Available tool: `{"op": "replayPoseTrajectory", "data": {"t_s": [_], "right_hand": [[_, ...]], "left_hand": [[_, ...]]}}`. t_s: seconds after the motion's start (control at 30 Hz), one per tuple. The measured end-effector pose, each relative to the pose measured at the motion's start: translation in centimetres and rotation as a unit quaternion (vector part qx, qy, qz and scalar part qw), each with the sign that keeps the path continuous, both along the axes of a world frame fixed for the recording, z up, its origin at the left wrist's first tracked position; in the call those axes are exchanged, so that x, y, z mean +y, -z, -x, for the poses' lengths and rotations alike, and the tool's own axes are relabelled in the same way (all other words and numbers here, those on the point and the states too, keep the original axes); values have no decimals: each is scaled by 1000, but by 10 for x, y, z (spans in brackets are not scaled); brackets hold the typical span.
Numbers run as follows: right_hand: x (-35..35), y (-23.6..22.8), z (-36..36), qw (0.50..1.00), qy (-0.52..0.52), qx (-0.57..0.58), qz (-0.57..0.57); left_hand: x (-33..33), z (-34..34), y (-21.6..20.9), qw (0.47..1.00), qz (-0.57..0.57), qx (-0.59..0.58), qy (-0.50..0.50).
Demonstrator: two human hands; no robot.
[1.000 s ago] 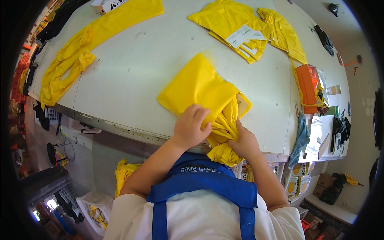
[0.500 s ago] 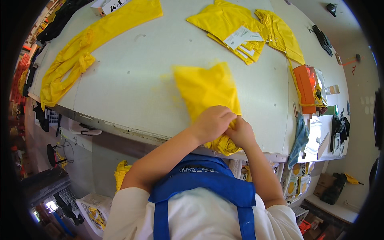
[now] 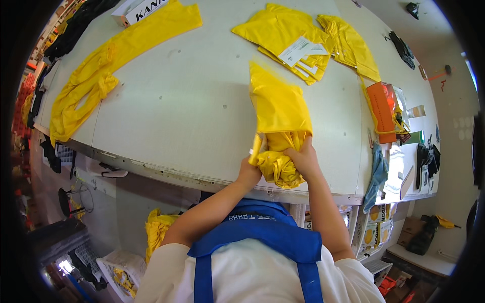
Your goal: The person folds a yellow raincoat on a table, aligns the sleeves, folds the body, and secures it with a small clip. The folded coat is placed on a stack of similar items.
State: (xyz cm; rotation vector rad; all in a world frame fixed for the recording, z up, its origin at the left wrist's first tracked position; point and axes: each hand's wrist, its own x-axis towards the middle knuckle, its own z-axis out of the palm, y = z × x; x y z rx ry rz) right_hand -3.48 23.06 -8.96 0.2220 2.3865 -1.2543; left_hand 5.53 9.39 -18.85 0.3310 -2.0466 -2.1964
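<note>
In front of me is a yellow fabric pouch, its flat end pointing away across the table. A bunched yellow garment bulges from the pouch's near mouth, toward the table's front edge. My left hand is closed at the left side of the bundle, its fingertips partly hidden by the cloth. Just above it a narrow yellow strip with a small white label stands out. On the right side my right hand grips the pouch's edge, thumb over the bunched cloth.
At the far left lies a long yellow garment, near a white box. Yellow pouches with white paper labels lie at the back. An orange box and a blue cloth are on the right.
My hands have moved apart to either side of the bundle; before, they were together over it. The pouch has shifted right, and its mouth with the bunched cloth now shows.
</note>
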Motion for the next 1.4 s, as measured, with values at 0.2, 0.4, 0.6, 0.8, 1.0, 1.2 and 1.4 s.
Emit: {"op": "replayPoseTrajectory", "data": {"t_s": [0.2, 0.4, 0.6, 0.8, 1.0, 1.2, 1.4], "right_hand": [[3, 2, 21, 981, 87, -85, 153], [7, 27, 11, 992, 12, 2, 125], [20, 52, 15, 949, -104, 249, -165], [21, 57, 17, 758, -385, 378, -366], [-21, 38, 7, 875, -364, 251, -200], [-31, 55, 9, 796, -437, 338, -248], [8, 66, 41, 934, -333, 126, -4]], "left_hand": [[9, -14, 5, 995, 32, -12, 93], [-51, -25, 41, 833, -470, -206, 204], [-55, -12, -29, 821, -460, -192, 279], [-29, 5, -24, 863, -433, -229, 126], [-32, 14, -31, 842, -452, -193, 224], [-37, 12, -26, 887, -321, -217, 249], [-29, -10, -12, 922, -289, -237, 99]]}}
